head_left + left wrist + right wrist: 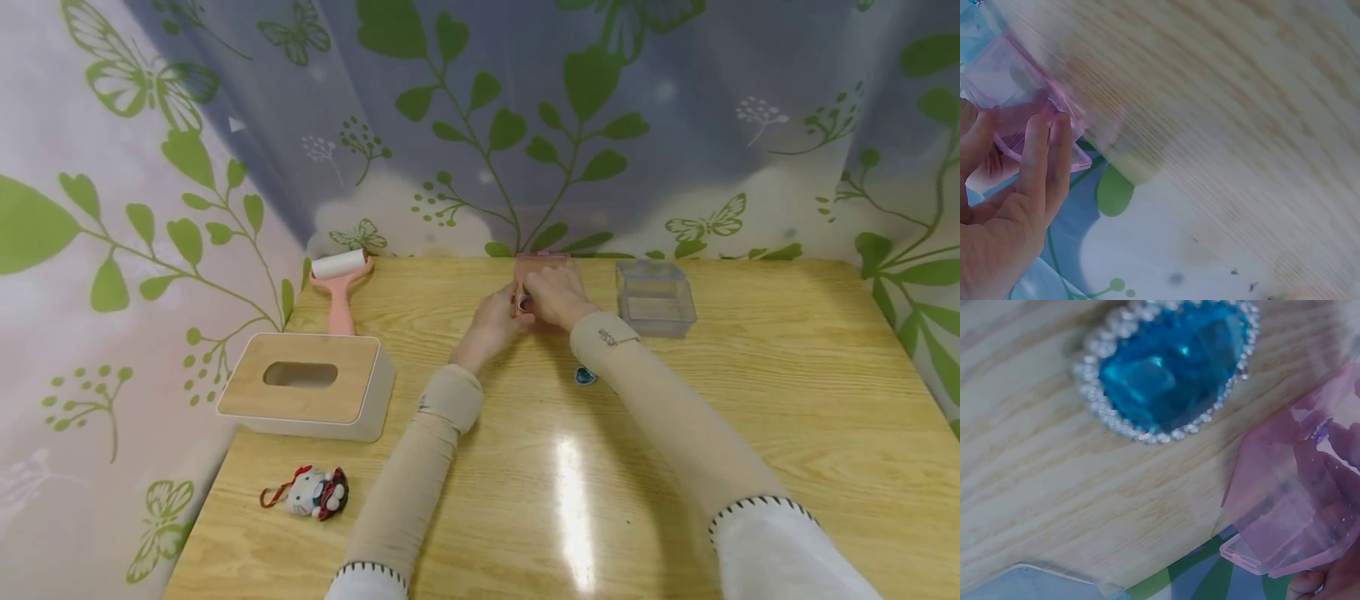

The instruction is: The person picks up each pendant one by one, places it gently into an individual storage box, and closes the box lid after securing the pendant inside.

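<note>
A see-through pink box (542,258) stands at the back of the table, both hands at it. My left hand (495,323) holds its side; in the left wrist view two of the fingers (1038,156) lie nearly straight along the pink plastic. From above, my right hand (553,293) reaches over the box with bent fingers, partly hidden. A small dark shiny piece (523,305) shows between the hands; which one has it, I cannot tell. Through the pink wall in the right wrist view, a purple glint (1320,432) appears. A blue faceted gem (1166,369) with a silver beaded rim lies in front.
A clear divided container (656,300) stands right of the pink box. At the left are a pink-handled lint roller (341,292), a tissue box (300,392) with a wooden lid, and a small plush charm (311,493) with a red loop. A patterned curtain (480,167) borders the table behind.
</note>
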`<control>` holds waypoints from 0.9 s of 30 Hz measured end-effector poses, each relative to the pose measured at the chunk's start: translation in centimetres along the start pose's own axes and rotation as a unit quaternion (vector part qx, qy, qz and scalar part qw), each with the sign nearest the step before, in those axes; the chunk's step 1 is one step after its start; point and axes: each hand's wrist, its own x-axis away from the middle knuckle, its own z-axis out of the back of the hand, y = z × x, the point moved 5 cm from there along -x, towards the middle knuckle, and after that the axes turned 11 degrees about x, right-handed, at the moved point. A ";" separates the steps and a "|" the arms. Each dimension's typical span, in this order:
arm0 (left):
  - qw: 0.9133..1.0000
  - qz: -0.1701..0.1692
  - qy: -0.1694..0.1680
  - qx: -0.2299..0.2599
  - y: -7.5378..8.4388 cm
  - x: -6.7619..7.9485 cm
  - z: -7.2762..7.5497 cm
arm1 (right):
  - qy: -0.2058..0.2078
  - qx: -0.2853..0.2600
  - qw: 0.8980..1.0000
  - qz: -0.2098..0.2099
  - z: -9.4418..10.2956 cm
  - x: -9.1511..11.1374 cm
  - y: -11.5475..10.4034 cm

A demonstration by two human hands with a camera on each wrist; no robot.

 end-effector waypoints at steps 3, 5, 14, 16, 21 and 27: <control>1.000 0.003 -0.001 0.004 0.2 -0.1 -0.2 | -0.012 -0.008 1.000 -0.002 0.1 0.4 0.3; 1.000 0.004 0.001 0.006 0.3 -0.1 -0.3 | -0.015 -0.020 1.000 -0.004 0.4 0.7 0.6; 0.999 0.036 0.010 0.023 0.4 -0.1 0.0 | 0.068 -0.168 0.981 -0.060 3.9 3.5 3.7; 0.998 0.046 0.012 0.030 0.3 -0.1 0.1 | 0.080 -0.219 0.970 -0.072 4.9 4.6 4.5; 0.998 0.051 0.001 0.033 0.2 -0.2 0.0 | 0.088 -0.308 0.944 -0.082 6.4 7.3 6.4; 0.998 0.054 -0.006 0.042 0.0 -0.3 -0.6 | 0.064 -0.358 0.928 -0.083 6.7 11.2 8.1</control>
